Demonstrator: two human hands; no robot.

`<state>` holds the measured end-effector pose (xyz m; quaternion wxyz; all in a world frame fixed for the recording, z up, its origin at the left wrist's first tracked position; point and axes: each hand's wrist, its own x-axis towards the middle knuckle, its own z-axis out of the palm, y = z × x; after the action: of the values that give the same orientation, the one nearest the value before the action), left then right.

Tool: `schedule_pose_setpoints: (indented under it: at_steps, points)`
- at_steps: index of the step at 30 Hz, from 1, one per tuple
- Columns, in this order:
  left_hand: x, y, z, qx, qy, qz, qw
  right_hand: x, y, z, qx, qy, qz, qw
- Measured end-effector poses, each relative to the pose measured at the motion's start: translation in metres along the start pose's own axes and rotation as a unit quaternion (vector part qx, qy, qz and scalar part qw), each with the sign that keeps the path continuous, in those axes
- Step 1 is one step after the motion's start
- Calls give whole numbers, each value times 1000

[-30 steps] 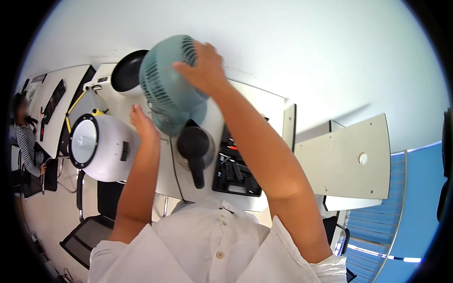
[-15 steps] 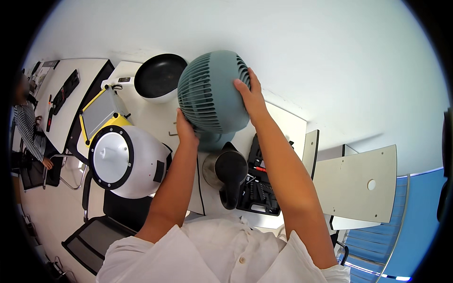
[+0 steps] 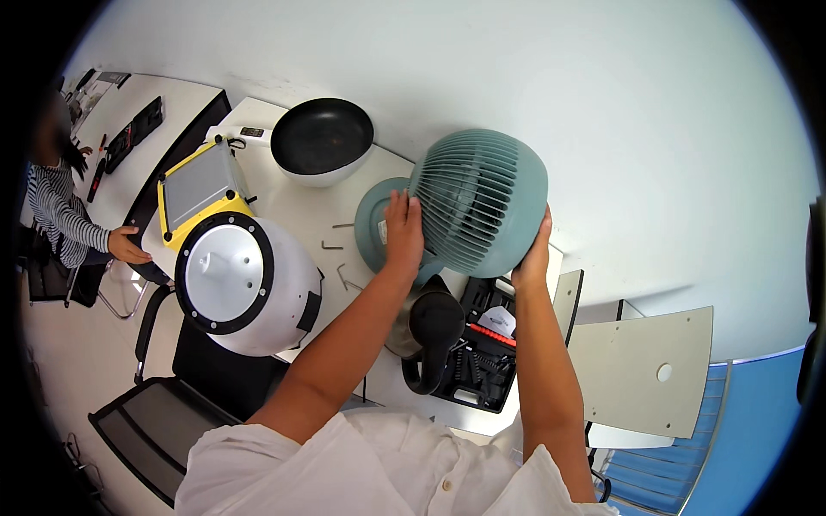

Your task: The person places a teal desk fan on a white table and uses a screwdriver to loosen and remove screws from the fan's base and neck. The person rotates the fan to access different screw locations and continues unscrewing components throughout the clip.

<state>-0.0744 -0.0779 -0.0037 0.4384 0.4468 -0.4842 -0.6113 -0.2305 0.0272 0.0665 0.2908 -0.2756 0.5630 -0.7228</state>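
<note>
- At the worktop point(image 3: 292, 206): green fan point(image 3: 479, 202), round base point(image 3: 370, 228) toward left.
- Left hand point(image 3: 403, 236) grasping its left side.
- Right hand point(image 3: 534, 255) grasping its lower right side.
- Kettle point(image 3: 436, 322), open black toolbox point(image 3: 495, 402) just beside, on its near side.

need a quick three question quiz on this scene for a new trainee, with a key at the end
1. Which thing do the left hand and right hand both touch?
a) frying pan
b) green fan
c) black chair

2. True or false: the kettle stands to the left of the open tool case.

3. Fill in the colour: the long, narrow, bright item in the tool case is ____.

Key: 1 b; 2 true; 3 red
</note>
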Motion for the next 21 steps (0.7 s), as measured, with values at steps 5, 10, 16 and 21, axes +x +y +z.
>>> schedule_pose_setpoints:
  at_steps: [5,10,16,21]
  points:
    - [-9,12,7,27,-20,19,999,-26,-12,-7,-6,66,19,998]
    - [-21,23,8,21,-64,68,995,-45,-13,-19,89,73,-45,992]
    - [-54,80,17,61,-86,198,975,-59,-48,-27,194,128,-54,971]
    - [-108,136,20,125,-107,323,932,-76,-73,-55,289,5,-120,950]
